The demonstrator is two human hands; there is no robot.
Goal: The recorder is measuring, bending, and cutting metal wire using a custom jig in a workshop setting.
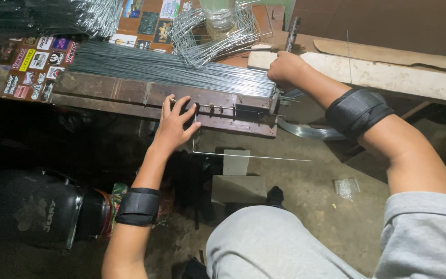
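My left hand (174, 121) rests with spread fingers on the front of a brown metal bending jig (130, 95), pressing a thin steel wire (243, 155) whose bent leg hangs below the jig and runs off to the right. My right hand (285, 67) is closed around the jig's lever handle (291, 31) at the jig's right end. A thick bundle of straight steel wires (166, 67) lies along the bench behind the jig. Both forearms wear black wrist bands.
A pile of bent wire frames (210, 33) sits at the back beside a clear plastic bottle (219, 13). Stickers cover the bench at left (32, 64). A wooden plank (388, 75) runs at right. A black container (32, 206) stands on the floor at left.
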